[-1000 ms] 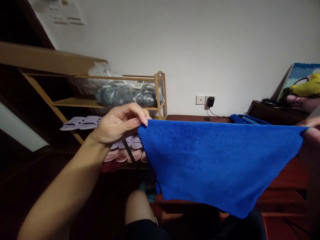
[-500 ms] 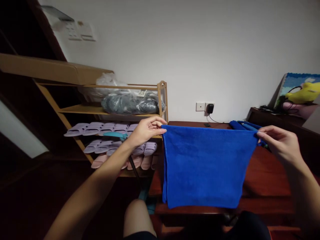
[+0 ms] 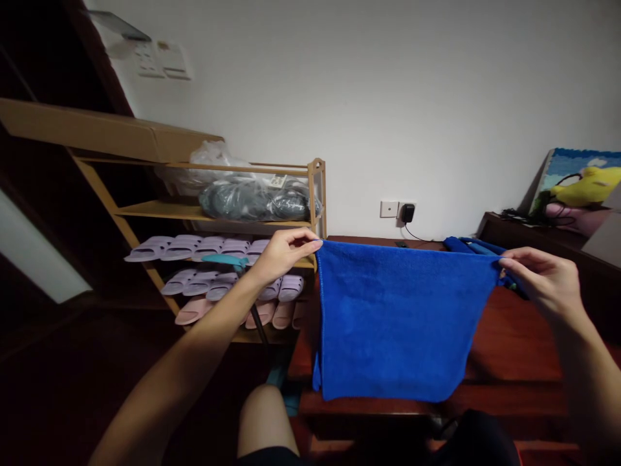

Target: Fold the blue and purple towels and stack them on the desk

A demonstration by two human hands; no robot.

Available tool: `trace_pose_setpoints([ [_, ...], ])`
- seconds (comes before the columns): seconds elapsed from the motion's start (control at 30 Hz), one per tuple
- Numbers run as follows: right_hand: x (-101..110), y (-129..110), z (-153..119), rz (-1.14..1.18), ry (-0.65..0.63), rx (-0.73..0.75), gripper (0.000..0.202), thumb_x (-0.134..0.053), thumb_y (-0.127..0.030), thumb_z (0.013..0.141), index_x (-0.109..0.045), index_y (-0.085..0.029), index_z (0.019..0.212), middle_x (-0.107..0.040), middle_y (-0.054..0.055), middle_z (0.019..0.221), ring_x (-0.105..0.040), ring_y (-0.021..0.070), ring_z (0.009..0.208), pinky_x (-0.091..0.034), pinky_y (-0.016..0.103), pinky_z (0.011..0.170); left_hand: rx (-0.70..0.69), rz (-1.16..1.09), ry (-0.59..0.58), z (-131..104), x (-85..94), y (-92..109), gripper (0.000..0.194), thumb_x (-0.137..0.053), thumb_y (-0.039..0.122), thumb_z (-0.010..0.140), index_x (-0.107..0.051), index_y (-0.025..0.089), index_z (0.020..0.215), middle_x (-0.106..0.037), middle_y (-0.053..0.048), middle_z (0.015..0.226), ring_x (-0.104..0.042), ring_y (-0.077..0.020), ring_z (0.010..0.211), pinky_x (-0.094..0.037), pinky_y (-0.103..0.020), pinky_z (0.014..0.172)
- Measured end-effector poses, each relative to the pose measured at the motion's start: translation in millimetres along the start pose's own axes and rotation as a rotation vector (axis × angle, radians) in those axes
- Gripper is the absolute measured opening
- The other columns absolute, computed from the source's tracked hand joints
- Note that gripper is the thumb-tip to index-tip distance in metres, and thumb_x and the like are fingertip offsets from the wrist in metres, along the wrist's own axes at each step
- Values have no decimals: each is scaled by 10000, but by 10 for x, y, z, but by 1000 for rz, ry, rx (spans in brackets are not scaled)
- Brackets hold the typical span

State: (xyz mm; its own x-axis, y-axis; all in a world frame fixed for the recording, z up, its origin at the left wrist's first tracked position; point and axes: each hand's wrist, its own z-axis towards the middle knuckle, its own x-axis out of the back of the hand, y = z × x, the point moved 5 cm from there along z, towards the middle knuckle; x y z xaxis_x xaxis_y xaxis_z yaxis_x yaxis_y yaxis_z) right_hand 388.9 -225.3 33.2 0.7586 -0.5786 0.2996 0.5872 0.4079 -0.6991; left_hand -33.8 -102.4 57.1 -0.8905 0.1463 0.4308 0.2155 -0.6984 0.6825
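A blue towel [image 3: 398, 323] hangs folded and spread between my hands, in front of a reddish-brown wooden table [image 3: 519, 343]. My left hand [image 3: 286, 255] pinches its upper left corner between thumb and fingers. At the upper right corner, my right hand [image 3: 546, 275] grips the cloth the same way. The top edge is stretched nearly straight, and the lower edge hangs close to the table's front. Behind the towel, part of the tabletop is hidden. More folded blue cloth [image 3: 456, 244] lies at the back of the table, near my right hand.
A wooden shoe rack [image 3: 317, 194] with several lilac slippers [image 3: 187, 246] and a plastic-wrapped bundle [image 3: 252, 197] stands at the left. On its top rests a cardboard box [image 3: 121, 136]. A black plug [image 3: 407, 212] sits in the wall socket. A yellow plush toy [image 3: 589, 188] is at the right.
My left fingers have drawn closer together on the towel's corner. The towel's lower edge has swung slightly left, and its lower right corner is more rounded. Both hands keep their hold.
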Motion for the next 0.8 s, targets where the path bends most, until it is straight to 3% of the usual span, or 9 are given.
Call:
trace_pose_setpoints([
  [0.1, -98, 84, 99, 15, -66, -23, 296, -751, -461, 671, -666, -187, 740, -614, 16, 618, -542, 124, 560, -432, 235, 544, 45, -79, 21, 91, -62, -186, 329, -672, 493, 740, -639, 166, 766, -631, -4, 708, -572, -140, 646, -457, -239, 613],
  [0.23, -333, 351, 289, -23, -203, -57, 382, -695, -552, 696, -641, -178, 751, -594, 12, 641, -515, 123, 596, -406, 236, 559, 175, -162, 3, 255, -259, -684, 418, -674, 557, 691, -607, 159, 800, -608, 10, 670, -557, -122, 601, -445, -228, 580],
  [0.43, -946, 1177, 402, -177, -428, -243, 578, -610, -706, 653, -646, -140, 759, -596, 26, 651, -451, 95, 545, -344, 223, 507, 408, 13, -56, 332, -709, -1585, 311, -592, 446, 833, -602, 136, 813, -605, -8, 683, -569, -126, 584, -462, -241, 547],
  [0.53, -1252, 1538, 354, -260, -426, -304, 604, -589, -725, 643, -641, -128, 716, -579, 29, 571, -451, 101, 492, -326, 229, 470, 524, 166, -130, 317, -961, -1948, 259, -554, 352, 908, -604, 118, 1007, -635, -59, 915, -620, -162, 750, -524, -318, 660],
  [0.63, -1495, 1806, 301, -357, -425, -339, 515, -606, -649, 680, -632, -136, 652, -612, 50, 579, -525, 126, 525, -366, 232, 504, 574, 333, -191, 302, -1143, -2188, 312, -562, 321, 916, -545, 156, 1179, -575, -82, 1156, -603, -204, 956, -522, -402, 799],
  [0.8, -1672, 2070, 229, -532, -454, -351, 324, -608, -461, 750, -662, -150, 679, -671, 79, 684, -633, 188, 704, -430, 245, 627, 525, 596, -230, 198, -1250, -2276, 278, -557, 302, 916, -563, 165, 1157, -577, -97, 1164, -586, -230, 1017, -491, -421, 857],
])
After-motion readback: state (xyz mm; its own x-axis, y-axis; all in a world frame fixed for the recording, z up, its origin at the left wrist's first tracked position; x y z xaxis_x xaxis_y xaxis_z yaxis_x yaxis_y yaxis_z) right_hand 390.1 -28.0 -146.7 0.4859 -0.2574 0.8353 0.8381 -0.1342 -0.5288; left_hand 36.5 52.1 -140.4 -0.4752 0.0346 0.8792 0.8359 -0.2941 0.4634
